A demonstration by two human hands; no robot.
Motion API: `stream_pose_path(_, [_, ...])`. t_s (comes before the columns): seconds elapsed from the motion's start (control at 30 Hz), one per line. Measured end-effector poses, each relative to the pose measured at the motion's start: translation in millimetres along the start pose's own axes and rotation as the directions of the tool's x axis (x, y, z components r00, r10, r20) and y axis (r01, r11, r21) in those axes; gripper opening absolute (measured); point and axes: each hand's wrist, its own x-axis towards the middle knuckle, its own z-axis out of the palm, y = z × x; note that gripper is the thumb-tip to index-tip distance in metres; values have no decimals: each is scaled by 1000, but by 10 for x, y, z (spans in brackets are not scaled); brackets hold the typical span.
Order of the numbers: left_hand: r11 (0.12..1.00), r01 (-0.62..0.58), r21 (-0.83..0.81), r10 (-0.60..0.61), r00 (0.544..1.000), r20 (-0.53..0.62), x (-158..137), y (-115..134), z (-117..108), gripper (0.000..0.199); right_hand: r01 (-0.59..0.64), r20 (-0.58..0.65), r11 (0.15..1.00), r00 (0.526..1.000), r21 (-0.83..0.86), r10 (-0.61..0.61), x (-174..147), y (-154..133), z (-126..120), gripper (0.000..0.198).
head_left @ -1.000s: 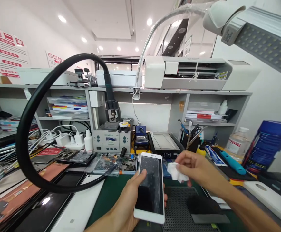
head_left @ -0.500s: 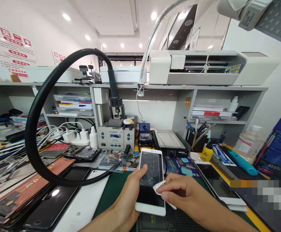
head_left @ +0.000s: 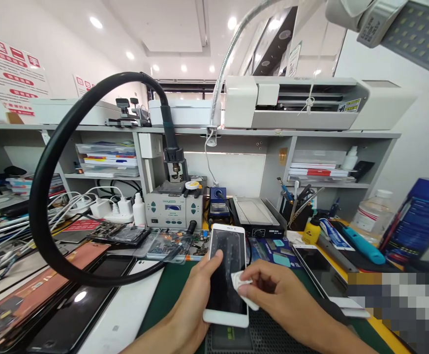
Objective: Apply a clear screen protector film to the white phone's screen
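A white smartphone point(head_left: 226, 295) with a dark screen is tilted up over the bench, its long side gripped by my left hand point(head_left: 196, 290). My left thumb lies on the screen's left edge. Pinched in my right hand point(head_left: 269, 285) is a crumpled white wipe point(head_left: 241, 284), which touches the right side of the screen. Faint streaks and spots show on the upper screen. Below the phone lies a dark perforated mat point(head_left: 269, 332) on a green work mat point(head_left: 183, 280).
A thick black hose point(head_left: 39, 196) loops at left from the hot-air station point(head_left: 173, 206). Several phones and tablets, including a black one point(head_left: 77, 305), cover the left side. A white phone point(head_left: 321, 270), yellow bottle point(head_left: 311, 231) and clear bottle point(head_left: 371, 219) stand or lie at right.
The wipe is bunched up more against the screen, and my right hand has shifted slightly. The spots on the screen have become fainter and streaked. The whole view has moved a little.
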Motion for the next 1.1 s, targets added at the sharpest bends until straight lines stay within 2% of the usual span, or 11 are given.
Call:
stream_pose_path(0.1, [999, 52, 0, -52, 998, 46, -28, -13, 21, 42, 38, -135, 999, 990, 20, -35, 27, 11, -36, 25])
stream_pose_path(0.17, [999, 54, 6, -54, 993, 104, -37, -20, 28, 41, 54, -152, 999, 987, -3, -53, 9, -24, -61, 24])
stream_pose_path(0.3, [1000, 0, 16, -1, 996, 89, -20, -29, 3, 38, 74, 119, 994, 991, -75, -65, -65, -125, -83, 14])
stream_pose_path(0.37, [1000, -13, 23, 10, 996, 92, -20, -31, -6, 38, 93, 172, 992, 982, -89, -77, -68, -141, -99, 13])
stream_pose_path(0.47, [998, -13, 56, 4, 987, 163, -57, -32, 22, 39, 93, -35, 993, 995, -74, -96, 0, -103, -156, 18])
stream_pose_path(0.57, [994, -4, 106, -19, 976, 215, -100, -34, 68, 39, 76, -252, 997, 964, -18, -78, 77, -45, -227, 25])
stream_pose_path(0.63, [993, -16, 119, -10, 976, 216, -111, -38, 83, 38, 72, -224, 997, 972, 22, -65, 90, -33, -259, 25])
stream_pose_path(0.73, [992, -13, 127, -13, 979, 203, -107, -42, 75, 38, 52, -34, 999, 998, 18, -51, 67, -63, -286, 21])
stream_pose_path(0.77, [992, -12, 127, -15, 978, 207, -107, -43, 69, 39, 50, -12, 999, 999, 12, -49, 59, -79, -298, 20])
stream_pose_path(0.93, [988, 41, 146, -86, 946, 314, -117, -44, 43, 43, 65, -255, 997, 966, 45, -51, 84, -133, -432, 26])
stream_pose_path(1.1, [980, 80, 185, -145, 917, 372, -122, -42, 22, 43, 85, -216, 995, 972, -42, -92, 105, -127, -575, 24])
